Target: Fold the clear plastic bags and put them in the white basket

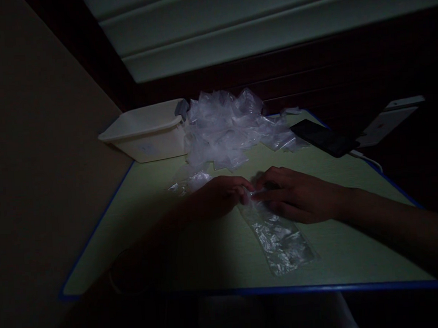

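A clear plastic bag point(282, 241) lies flat on the pale green table point(202, 263), slanting toward its front edge. At the bag's far end, my left hand point(224, 193) pinches the plastic between thumb and fingers. My right hand point(296, 194) meets it there from the other side, its index finger stretched to the same end and the other fingers spread over the bag's upper part. Whether the right thumb grips the plastic is hidden. Just beyond both hands is a large heap of clear plastic bags point(220, 124), with a few loose ones beside my left wrist.
A cream plastic bin point(159, 142) with a grey latch stands at the back left, against the wall. On the right lie a dark phone point(324, 138) and a white device point(389, 123) with a white cable point(367, 158). Blue trim point(248, 292) edges the table.
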A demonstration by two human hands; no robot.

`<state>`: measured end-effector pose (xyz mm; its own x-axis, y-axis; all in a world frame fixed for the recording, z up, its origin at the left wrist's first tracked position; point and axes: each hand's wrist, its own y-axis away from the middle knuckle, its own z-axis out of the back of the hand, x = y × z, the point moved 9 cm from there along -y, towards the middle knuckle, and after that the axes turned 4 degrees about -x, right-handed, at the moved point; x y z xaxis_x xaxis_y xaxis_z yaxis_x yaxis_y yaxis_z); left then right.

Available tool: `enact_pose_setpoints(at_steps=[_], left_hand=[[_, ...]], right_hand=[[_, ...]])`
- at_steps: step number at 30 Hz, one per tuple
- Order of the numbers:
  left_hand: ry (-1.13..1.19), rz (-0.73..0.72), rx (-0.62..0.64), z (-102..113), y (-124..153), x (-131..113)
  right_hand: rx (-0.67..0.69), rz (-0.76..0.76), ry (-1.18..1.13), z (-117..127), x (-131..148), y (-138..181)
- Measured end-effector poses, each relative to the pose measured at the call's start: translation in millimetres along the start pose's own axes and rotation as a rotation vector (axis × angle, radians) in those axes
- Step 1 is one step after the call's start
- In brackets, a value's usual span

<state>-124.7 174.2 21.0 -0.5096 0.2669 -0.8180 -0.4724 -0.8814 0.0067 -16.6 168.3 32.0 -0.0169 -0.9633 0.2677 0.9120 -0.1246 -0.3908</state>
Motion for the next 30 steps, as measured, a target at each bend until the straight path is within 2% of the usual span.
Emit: enact_pose_setpoints(at_steps=[7,15,23,30], left_hand=[[-0.251,-0.067,-0.059,6,0,2],[-0.168,-0.037,0.029,-2,-4,6],[-0.218,-0.074,0.054,-3,-12,4],[-0.204,-0.095,0.076,0,-6,2]], right_hand=[[-0.035,0.007,-0.013,3,2,-1],[-0.028,0.010,-0.016,3,1,0],[0.000,-0.025,-0.050,2,-1,0],[-0.026,0.033,-0.042,4,4,3]])
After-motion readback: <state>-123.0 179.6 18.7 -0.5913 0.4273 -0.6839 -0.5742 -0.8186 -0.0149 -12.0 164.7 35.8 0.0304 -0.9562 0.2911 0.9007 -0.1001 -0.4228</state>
